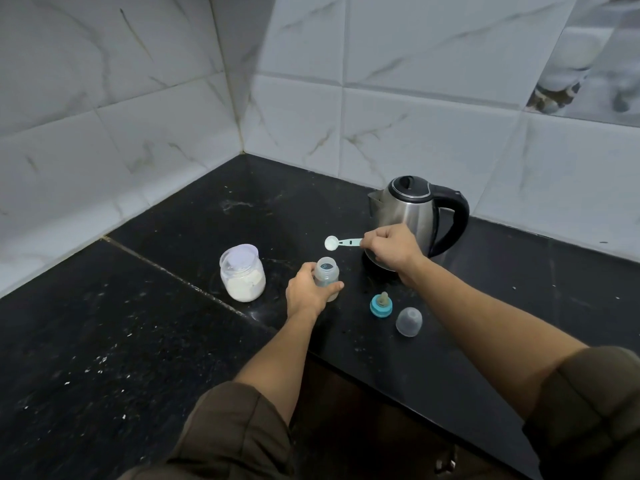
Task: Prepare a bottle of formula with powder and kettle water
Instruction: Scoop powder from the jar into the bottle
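My left hand [306,292] grips a small clear baby bottle [326,271] that stands upright and uncapped on the black counter [138,306]. My right hand [389,249] pinches the handle of a teal measuring scoop [337,242]; its bowl holds white powder and hovers just above and behind the bottle's mouth. An open glass jar [242,273] with white powder in its lower part stands left of the bottle. A steel kettle [415,216] with a black handle and lid stands behind my right hand.
The teal bottle ring with its teat [381,305] and a clear dome cap [409,321] lie on the counter to the right of the bottle. Tiled walls meet in a corner behind. White specks are scattered across the counter on the left.
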Tool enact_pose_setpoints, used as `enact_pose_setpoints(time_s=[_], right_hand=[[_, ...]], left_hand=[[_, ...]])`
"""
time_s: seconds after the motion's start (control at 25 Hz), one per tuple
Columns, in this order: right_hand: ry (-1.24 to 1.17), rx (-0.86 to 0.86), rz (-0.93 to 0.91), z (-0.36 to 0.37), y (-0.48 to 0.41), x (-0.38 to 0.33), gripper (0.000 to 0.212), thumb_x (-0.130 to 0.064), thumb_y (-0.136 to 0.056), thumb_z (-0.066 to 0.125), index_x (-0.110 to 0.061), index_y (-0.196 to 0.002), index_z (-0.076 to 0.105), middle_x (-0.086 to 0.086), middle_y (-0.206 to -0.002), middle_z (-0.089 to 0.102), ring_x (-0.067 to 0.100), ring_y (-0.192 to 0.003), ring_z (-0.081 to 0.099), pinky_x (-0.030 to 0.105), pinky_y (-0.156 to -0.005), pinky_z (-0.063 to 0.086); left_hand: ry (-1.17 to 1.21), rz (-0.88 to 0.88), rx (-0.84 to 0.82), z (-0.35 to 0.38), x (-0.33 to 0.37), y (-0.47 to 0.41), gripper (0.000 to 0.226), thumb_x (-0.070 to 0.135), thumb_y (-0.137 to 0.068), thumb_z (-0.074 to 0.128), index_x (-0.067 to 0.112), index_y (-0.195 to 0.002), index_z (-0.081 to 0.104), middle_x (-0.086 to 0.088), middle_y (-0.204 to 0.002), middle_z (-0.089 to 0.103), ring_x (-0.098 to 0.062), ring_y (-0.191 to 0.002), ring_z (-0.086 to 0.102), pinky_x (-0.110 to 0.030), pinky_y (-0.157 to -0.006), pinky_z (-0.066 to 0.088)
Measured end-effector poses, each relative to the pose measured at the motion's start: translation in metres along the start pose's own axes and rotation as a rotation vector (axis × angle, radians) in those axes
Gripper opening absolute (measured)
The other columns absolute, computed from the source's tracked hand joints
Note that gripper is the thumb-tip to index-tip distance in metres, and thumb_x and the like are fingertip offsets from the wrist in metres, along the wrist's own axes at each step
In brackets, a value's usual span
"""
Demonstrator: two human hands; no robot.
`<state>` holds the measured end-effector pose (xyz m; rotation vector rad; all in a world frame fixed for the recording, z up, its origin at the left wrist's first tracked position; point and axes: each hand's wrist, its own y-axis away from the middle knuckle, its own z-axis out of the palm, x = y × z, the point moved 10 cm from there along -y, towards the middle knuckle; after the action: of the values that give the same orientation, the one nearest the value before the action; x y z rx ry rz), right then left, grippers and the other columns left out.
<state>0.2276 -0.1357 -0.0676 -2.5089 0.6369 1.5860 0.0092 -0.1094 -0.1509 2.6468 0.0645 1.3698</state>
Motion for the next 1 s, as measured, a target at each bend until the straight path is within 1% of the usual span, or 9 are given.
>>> enact_pose_setpoints(time_s=[0.12,0.2,0.32,0.44,0.56,0.72,0.8,0.92,1.0], right_hand=[[0.007,-0.008,-0.016,0.003,-0.001,-0.004,0.028,-0.016,-0.082,0.073,-0.018,-0.054,0.072,-0.007,-0.051,0.055,0.015,-0.06,0.049,0.033,-0.063,0.044],[0.048,-0.001,-0.074,0.003,0.001,-0.015,0.026,-0.014,-0.083,0.069,-0.013,-0.056,0.071,-0.001,-0.053,0.055,0.015,-0.06,0.048,0.031,-0.064,0.045],[0.185,0.036,-0.269,-0.002,0.006,-0.045,0.02,-0.01,-0.084,0.065,-0.003,-0.066,0.07,0.015,-0.082,0.07,0.027,-0.077,0.062,0.035,-0.079,0.054],[0.229,0.099,-0.445,-0.011,0.009,-0.07,0.014,-0.013,-0.087,0.071,-0.01,-0.076,0.079,0.003,-0.102,0.073,0.018,-0.092,0.065,0.032,-0.088,0.053],[0.338,0.134,-0.656,-0.014,0.019,-0.093,0.011,-0.019,-0.091,0.073,-0.015,-0.086,0.083,-0.006,-0.118,0.067,0.01,-0.1,0.062,0.027,-0.087,0.049],[0.532,0.214,-0.942,-0.016,0.041,-0.112,0.01,-0.017,-0.09,0.074,-0.012,-0.087,0.082,0.001,-0.116,0.069,0.02,-0.096,0.064,0.037,-0.081,0.055],[0.586,0.27,-1.053,-0.02,0.047,-0.119,0.01,-0.014,-0.089,0.074,-0.009,-0.085,0.081,0.007,-0.113,0.07,0.025,-0.09,0.065,0.04,-0.077,0.055],[0.628,0.31,-1.138,-0.023,0.049,-0.124,0.011,-0.015,-0.09,0.072,-0.008,-0.083,0.078,0.01,-0.111,0.07,0.027,-0.086,0.065,0.041,-0.072,0.053],[0.647,0.319,-1.17,-0.023,0.051,-0.124,0.012,-0.015,-0.091,0.071,-0.009,-0.083,0.077,0.009,-0.111,0.07,0.027,-0.087,0.066,0.041,-0.074,0.051]], left_hand=[[-0.017,0.051,0.014,-0.004,0.006,-0.005,0.055,0.047,-0.07,0.092,0.028,-0.115,0.065,0.008,-0.111,0.072,-0.017,-0.11,0.066,-0.043,-0.098,0.054],[-0.009,0.078,0.039,-0.014,0.014,-0.008,0.048,0.05,-0.068,0.091,0.032,-0.106,0.067,0.013,-0.1,0.073,-0.013,-0.102,0.067,-0.041,-0.094,0.055],[0.008,0.131,0.068,-0.031,0.035,-0.01,0.044,0.047,-0.068,0.09,0.033,-0.103,0.068,0.014,-0.097,0.074,-0.009,-0.097,0.068,-0.038,-0.092,0.055],[0.003,0.183,0.095,-0.047,0.055,-0.013,0.045,0.044,-0.071,0.09,0.03,-0.109,0.069,0.011,-0.105,0.074,-0.01,-0.1,0.068,-0.038,-0.094,0.056],[0.004,0.215,0.111,-0.058,0.072,-0.014,0.05,0.044,-0.073,0.09,0.028,-0.115,0.069,0.009,-0.111,0.073,-0.011,-0.104,0.067,-0.039,-0.096,0.056],[-0.01,0.244,0.121,-0.065,0.089,-0.016,0.057,0.043,-0.074,0.09,0.027,-0.124,0.067,0.008,-0.117,0.071,-0.012,-0.109,0.065,-0.037,-0.098,0.054],[0.004,0.257,0.124,-0.067,0.095,-0.017,0.055,0.043,-0.074,0.09,0.028,-0.122,0.068,0.009,-0.113,0.071,-0.011,-0.105,0.065,-0.032,-0.092,0.053],[0.014,0.279,0.132,-0.069,0.103,-0.019,0.052,0.046,-0.07,0.091,0.029,-0.116,0.071,0.012,-0.104,0.073,-0.009,-0.098,0.067,-0.026,-0.083,0.05],[0.01,0.284,0.128,-0.067,0.106,-0.02,0.055,0.048,-0.07,0.091,0.03,-0.118,0.071,0.012,-0.105,0.074,-0.009,-0.098,0.068,-0.028,-0.086,0.054]])
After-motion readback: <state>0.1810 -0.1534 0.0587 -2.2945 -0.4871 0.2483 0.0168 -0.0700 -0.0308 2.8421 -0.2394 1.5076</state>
